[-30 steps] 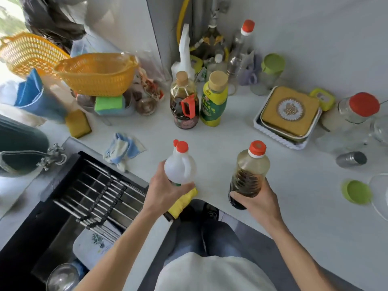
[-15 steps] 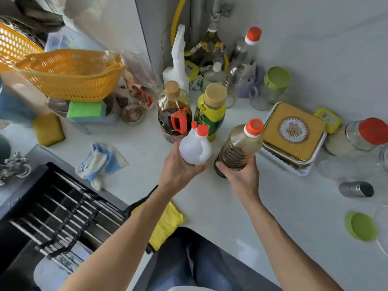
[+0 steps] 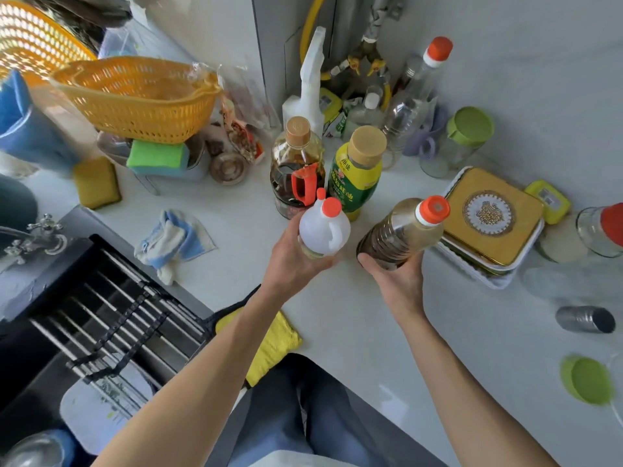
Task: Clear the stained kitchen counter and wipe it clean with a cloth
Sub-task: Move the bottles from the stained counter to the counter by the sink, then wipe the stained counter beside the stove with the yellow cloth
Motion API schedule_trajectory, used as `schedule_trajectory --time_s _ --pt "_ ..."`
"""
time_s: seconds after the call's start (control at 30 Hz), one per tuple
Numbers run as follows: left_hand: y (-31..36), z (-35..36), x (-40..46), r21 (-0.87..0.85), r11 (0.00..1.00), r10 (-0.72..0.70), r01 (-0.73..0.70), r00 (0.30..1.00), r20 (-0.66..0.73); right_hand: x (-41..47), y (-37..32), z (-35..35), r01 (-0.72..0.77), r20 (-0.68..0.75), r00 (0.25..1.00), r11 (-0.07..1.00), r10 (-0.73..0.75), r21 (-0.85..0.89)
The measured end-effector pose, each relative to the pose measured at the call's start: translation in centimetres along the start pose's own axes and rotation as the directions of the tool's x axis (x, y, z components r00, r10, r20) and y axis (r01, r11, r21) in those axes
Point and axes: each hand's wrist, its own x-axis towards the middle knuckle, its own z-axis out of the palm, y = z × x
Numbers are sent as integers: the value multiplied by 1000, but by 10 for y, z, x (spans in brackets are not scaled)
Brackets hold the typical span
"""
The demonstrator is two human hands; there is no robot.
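Left hand (image 3: 296,261) grips the white jug (image 3: 322,232), right hand (image 3: 397,276) the brown bottle (image 3: 401,235); set both upright (caps up) at twelve o'clock, beside the bench's (image 3: 371,332) other bottles.

White counter (image 3: 354,318), cluttered: bottles (image 3: 357,173), cloth (image 3: 175,241).

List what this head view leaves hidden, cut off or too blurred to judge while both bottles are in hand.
- Counter stains: none can be made out on the white counter.
- White jug's base: covered by the left hand; whether it touches the counter is unclear.
- Brown bottle's base: hidden by the right hand.
- Red-lidded jar: cut by the right edge.
- Green lid: blurred.
- Yellow cloth: partly behind the left forearm.
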Motion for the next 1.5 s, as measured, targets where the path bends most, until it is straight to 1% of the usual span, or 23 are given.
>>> schedule_trajectory --time_s 0.1,0.17,0.23,0.3,0.37,0.43,0.57,0.67,0.73,0.8,0.87,0.93,0.97,1.03,1.13,1.23,1.3,1.37,1.4,1.47,1.5 --pt "0 -16 -29 69 996 -59 60 998 -25 -23 1 -3 -31 43 999 999 30 23" --pt "-4 -29 -60 65 989 -125 129 990 -73 -47 8 -4 -86 54 995 996 85 23" --pt "-12 -44 -94 63 980 -181 190 975 -128 -76 17 -5 -142 91 985 989 144 -28" --pt "-23 -57 -129 48 967 -239 250 956 -173 -103 26 -5 -143 171 972 984 160 -108" --pt "-36 -68 -163 20 951 -298 309 931 -210 -126 32 -3 -51 273 956 978 106 -204" --pt "-50 -74 -194 21 932 -346 361 906 -243 -143 35 4 93 365 931 950 24 -298" --pt "-82 -71 -242 131 901 -348 413 870 -349 -161 29 32 332 531 840 879 -110 -342" --pt "-102 -60 -261 235 865 -357 443 873 -333 -162 24 66 519 657 729 780 -191 -349" --pt "-113 -52 -266 297 851 -342 433 886 -311 -161 22 92 614 740 646 703 -186 -359" --pt "-123 -46 -266 382 831 -308 404 907 -288 -161 25 117 699 777 597 605 -200 -381" --pt "-132 -41 -264 485 788 -288 378 924 -253 -163 33 136 765 800 570 475 -187 -435" --pt "-139 -37 -262 565 743 -267 358 933 -239 -166 43 151 803 814 562 333 -144 -495" --pt "-143 -34 -261 594 725 -252 349 937 -242 -167 49 156 811 812 565 277 -145 -515" --pt "-150 -29 -262 629 700 -219 337 940 -261 -171 61 162 810 790 581 235 -197 -537" --pt "-162 -25 -265 651 688 -179 319 945 -274 -170 74 165 806 756 592 215 -280 -551" --pt "-168 -25 -266 657 692 -166 299 952 -258 -169 76 168 804 744 593 186 -308 -565" --pt "-169 -24 -266 653 696 -166 299 952 -259 -169 74 167 809 745 588 203 -316 -552" --pt "-169 -26 -265 638 708 -176 302 951 -256 -168 68 166 806 740 592 264 -319 -530" --pt "-168 -27 -265 629 716 -185 303 951 -247 -166 64 165 798 735 598 317 -319 -512" --pt "-164 -31 -266 611 734 -203 298 954 -221 -162 53 163 754 724 622 477 -299 -451" --pt "-162 -35 -267 596 747 -213 293 956 -204 -160 46 161 708 725 637 570 -260 -417"
